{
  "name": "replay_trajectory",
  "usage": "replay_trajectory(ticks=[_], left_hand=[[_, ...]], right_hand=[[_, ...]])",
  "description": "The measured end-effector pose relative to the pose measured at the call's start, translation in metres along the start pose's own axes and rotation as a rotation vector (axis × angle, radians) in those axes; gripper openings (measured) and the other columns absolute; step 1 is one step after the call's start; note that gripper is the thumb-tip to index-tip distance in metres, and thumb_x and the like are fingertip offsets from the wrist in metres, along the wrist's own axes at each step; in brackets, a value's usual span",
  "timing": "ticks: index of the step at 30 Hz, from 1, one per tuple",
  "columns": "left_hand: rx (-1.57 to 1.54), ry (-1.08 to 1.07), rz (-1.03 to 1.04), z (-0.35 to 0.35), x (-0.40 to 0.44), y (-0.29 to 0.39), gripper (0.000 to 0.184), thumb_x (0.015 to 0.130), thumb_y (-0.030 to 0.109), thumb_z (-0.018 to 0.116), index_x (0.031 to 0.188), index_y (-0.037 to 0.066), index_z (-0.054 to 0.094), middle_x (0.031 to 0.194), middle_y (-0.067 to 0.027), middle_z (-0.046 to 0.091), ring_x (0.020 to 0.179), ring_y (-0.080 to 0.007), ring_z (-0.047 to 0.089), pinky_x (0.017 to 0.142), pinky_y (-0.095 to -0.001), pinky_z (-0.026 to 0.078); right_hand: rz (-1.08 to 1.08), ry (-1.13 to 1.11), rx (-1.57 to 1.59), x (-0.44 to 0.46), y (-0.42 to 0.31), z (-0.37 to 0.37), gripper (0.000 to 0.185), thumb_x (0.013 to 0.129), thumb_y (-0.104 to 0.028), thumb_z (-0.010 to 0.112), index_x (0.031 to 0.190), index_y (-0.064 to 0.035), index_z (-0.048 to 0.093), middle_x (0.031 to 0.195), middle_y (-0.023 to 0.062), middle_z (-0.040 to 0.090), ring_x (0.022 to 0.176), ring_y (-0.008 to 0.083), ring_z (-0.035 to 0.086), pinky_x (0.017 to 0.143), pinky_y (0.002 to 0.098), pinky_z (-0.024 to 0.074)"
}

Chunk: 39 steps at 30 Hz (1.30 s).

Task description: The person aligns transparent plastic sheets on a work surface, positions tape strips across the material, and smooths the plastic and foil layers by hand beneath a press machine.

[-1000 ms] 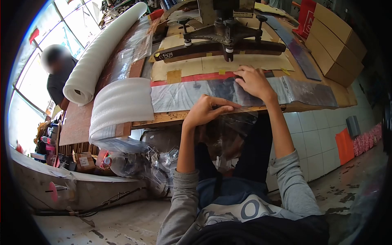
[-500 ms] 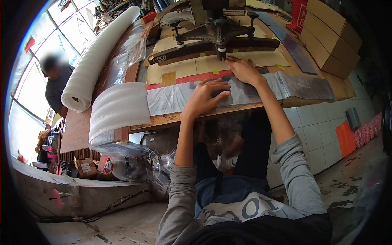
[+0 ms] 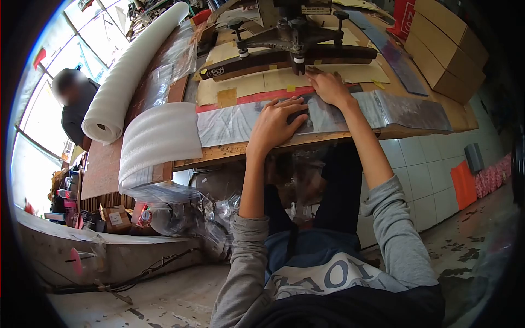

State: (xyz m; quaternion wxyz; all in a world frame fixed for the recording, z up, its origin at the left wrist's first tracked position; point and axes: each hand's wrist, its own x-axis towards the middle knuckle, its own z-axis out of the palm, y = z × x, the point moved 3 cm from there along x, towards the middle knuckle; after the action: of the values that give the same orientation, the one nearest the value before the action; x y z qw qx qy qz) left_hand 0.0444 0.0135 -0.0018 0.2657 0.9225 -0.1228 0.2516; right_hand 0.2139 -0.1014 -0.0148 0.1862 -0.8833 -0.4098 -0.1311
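Observation:
My left hand [image 3: 275,124] lies palm down with its fingers spread on a strip of clear plastic film [image 3: 224,127] along the table's front edge. Farther forward, my right hand [image 3: 330,89] reaches over the film. Its fingers stretch towards the lower tip of a dark metal press head [image 3: 298,46], and its fingertips are just right of that tip. Whether they touch anything there is hard to see. Under the press bar [image 3: 229,69] lies a tan board [image 3: 254,85] with a red strip [image 3: 262,97] along its near edge and small yellow tape pieces.
White foam sheet [image 3: 161,134] hangs over the table's front left corner, with a large foam roll [image 3: 123,82] behind it. Cardboard boxes [image 3: 443,46] stand at the right. Another person [image 3: 76,104] is at the far left. Crumpled plastic [image 3: 213,218] hangs below the table.
My right hand has shifted slightly forward, its fingertips closer beside the press tip. My left hand stays on the film with little change. The person at the far left has moved slightly.

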Motion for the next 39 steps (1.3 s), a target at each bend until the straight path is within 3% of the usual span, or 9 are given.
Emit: replay_trajectory(ticks=[4,7,13,19,22,25,39], left_hand=[[0.012,0.0,-0.002,-0.001,0.0,0.0,0.031,0.087,0.03,0.062,0.111,0.01,0.069,0.121,-0.0098,0.063,0.117,-0.0242,0.056,0.106,-0.0414,0.036],[0.027,-0.001,0.0,-0.002,0.0,0.002,0.031,0.087,0.029,0.062,0.11,0.01,0.069,0.122,-0.009,0.063,0.117,-0.0236,0.056,0.106,-0.0414,0.036],[0.029,-0.007,0.005,-0.001,0.001,0.001,0.031,0.087,0.029,0.063,0.11,0.01,0.069,0.123,-0.0071,0.063,0.118,-0.0222,0.056,0.107,-0.041,0.036],[0.031,-0.009,-0.008,0.001,0.001,0.0,0.03,0.086,0.028,0.063,0.11,0.01,0.069,0.123,-0.0069,0.063,0.119,-0.0212,0.056,0.107,-0.0405,0.036],[0.047,-0.003,-0.006,0.001,0.0,0.001,0.03,0.086,0.028,0.063,0.11,0.011,0.069,0.123,-0.0067,0.063,0.118,-0.0214,0.056,0.106,-0.0402,0.036],[0.042,-0.006,-0.025,0.0,0.001,0.002,0.03,0.086,0.028,0.063,0.11,0.011,0.069,0.123,-0.0064,0.063,0.117,-0.022,0.056,0.106,-0.0398,0.037],[0.105,0.025,-0.021,0.001,0.001,0.002,0.033,0.086,0.029,0.062,0.114,0.011,0.067,0.126,-0.0129,0.06,0.12,-0.026,0.054,0.106,-0.0399,0.037]], right_hand=[[-0.068,0.077,0.058,0.005,0.006,0.006,0.033,0.094,-0.02,0.046,0.125,-0.0153,0.056,0.115,0.01,0.064,0.102,0.0324,0.062,0.091,0.0545,0.0417],[-0.065,0.087,-0.007,0.005,0.004,0.004,0.029,0.092,-0.018,0.049,0.116,-0.0073,0.062,0.108,0.0159,0.065,0.093,0.0373,0.063,0.082,0.046,0.0495],[-0.053,0.144,0.074,0.001,-0.002,-0.004,0.025,0.09,-0.018,0.054,0.104,-0.0039,0.067,0.096,0.0183,0.067,0.087,0.0377,0.064,0.08,0.0442,0.0506],[-0.068,0.143,0.151,-0.024,-0.014,-0.025,0.026,0.087,-0.025,0.06,0.096,-0.0037,0.071,0.097,0.0156,0.069,0.088,0.0343,0.065,0.081,0.0411,0.0502],[-0.066,0.164,0.056,-0.035,-0.02,-0.031,0.03,0.088,-0.03,0.06,0.103,-0.0055,0.071,0.103,0.0126,0.069,0.093,0.0314,0.065,0.088,0.0412,0.0471],[-0.006,0.129,0.047,-0.034,-0.014,-0.021,0.03,0.086,-0.033,0.061,0.102,-0.0098,0.072,0.096,0.009,0.07,0.099,0.028,0.063,0.097,0.0479,0.0377],[0.036,0.143,0.004,-0.028,-0.01,-0.012,0.032,0.09,-0.034,0.056,0.109,-0.0128,0.07,0.105,0.0093,0.068,0.102,0.0274,0.063,0.097,0.0515,0.037]])
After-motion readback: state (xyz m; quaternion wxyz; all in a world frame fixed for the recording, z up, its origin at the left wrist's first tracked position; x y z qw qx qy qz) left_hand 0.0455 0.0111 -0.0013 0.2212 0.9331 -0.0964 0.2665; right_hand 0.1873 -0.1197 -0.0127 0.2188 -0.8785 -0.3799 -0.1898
